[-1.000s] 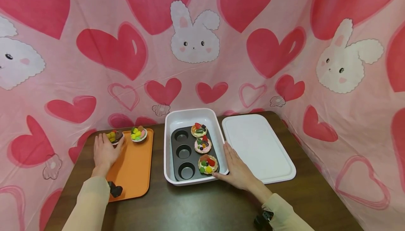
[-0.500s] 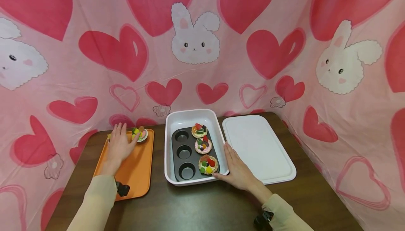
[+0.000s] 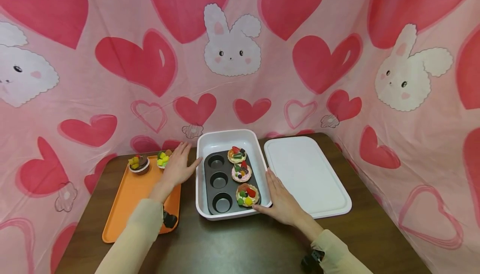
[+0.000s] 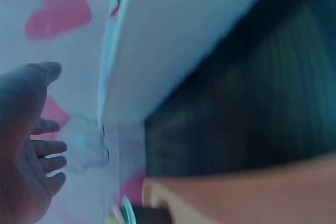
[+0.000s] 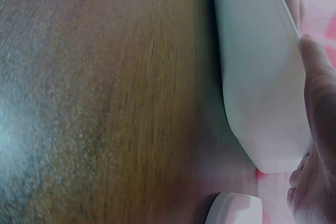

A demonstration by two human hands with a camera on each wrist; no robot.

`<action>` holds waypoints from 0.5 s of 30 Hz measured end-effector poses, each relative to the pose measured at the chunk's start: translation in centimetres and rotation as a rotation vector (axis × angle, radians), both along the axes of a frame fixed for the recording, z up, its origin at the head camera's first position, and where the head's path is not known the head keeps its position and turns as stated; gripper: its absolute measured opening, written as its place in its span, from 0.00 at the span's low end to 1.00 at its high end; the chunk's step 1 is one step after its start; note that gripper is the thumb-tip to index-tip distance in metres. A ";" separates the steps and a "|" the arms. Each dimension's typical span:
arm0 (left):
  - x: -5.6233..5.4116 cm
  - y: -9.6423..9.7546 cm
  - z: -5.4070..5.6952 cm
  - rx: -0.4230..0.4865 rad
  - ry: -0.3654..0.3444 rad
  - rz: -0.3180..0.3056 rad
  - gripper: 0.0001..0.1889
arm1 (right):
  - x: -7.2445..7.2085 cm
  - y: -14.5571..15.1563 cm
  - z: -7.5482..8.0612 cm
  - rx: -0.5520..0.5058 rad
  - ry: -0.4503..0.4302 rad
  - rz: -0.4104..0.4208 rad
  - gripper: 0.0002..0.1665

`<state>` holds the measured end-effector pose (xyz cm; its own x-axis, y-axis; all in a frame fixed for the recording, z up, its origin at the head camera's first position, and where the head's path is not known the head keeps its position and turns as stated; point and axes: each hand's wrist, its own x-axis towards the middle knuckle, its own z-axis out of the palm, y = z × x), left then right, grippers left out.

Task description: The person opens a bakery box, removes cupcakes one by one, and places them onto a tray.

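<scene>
My left hand, fingers extended and holding nothing, hovers between the orange tray and the left rim of a white deep tray. In the left wrist view this hand is beside the tray's pale wall. My right hand rests on that tray's front right corner, fingers straight along the side, thumb at the front rim. Inside the tray lies a dark muffin tin. Three fruit tarts fill its right column; the left cups hold nothing.
On the orange tray's far end stand a chocolate cupcake and a second cupcake with yellow and green topping, partly hidden by my left hand. A white cutting board lies at the right. A pink heart-patterned cloth hangs behind the table.
My left hand has moved right, from the chocolate cupcake past the second cupcake to the white tray's left edge, carrying nothing. My right hand has stayed at the tray's corner.
</scene>
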<state>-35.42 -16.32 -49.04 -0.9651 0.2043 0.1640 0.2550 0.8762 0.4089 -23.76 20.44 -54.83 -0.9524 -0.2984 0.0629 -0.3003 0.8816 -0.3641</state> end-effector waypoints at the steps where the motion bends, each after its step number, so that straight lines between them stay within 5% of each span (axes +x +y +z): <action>1: -0.1 0.8 0.1 -0.001 -0.003 -0.013 0.43 | 0.0 0.0 0.0 -0.002 0.001 0.002 0.75; 8: -0.6 5.4 0.6 -0.008 0.001 -0.135 0.42 | 0.0 0.2 0.1 -0.008 -0.001 0.006 0.75; 15: -1.3 8.1 0.6 -0.039 -0.035 -0.192 0.41 | 0.0 0.2 0.1 -0.025 -0.019 0.008 0.75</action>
